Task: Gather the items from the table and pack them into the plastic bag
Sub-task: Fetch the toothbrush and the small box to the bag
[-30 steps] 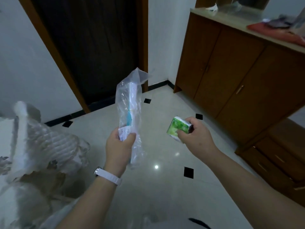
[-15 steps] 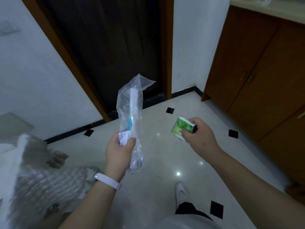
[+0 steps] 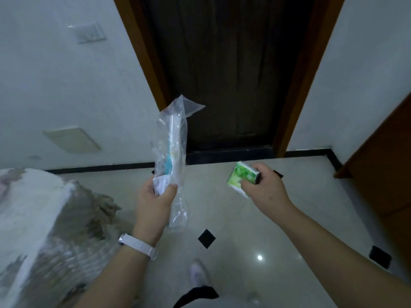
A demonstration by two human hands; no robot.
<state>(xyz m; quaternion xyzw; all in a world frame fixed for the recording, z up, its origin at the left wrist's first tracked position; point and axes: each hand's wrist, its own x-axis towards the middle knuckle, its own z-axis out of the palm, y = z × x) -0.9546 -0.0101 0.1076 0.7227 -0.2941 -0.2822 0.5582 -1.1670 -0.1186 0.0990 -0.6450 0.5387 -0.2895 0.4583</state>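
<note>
My left hand grips a clear plastic bag by its lower part and holds it upright in front of me. Inside the bag stands a long white and teal item with a small white label near my fingers. My right hand is closed on a small green and white box, held to the right of the bag and apart from it. Both hands hover over the tiled floor. No table is in view.
A dark wooden door with a brown frame is straight ahead. A large bundle wrapped in plastic film fills the lower left. A brown cabinet stands at the right edge. My shoe shows on the glossy floor.
The view has swung left: the cabinet slid toward the right edge and the door now fills the middle. Both hands keep their hold, at about the same distance from each other.
</note>
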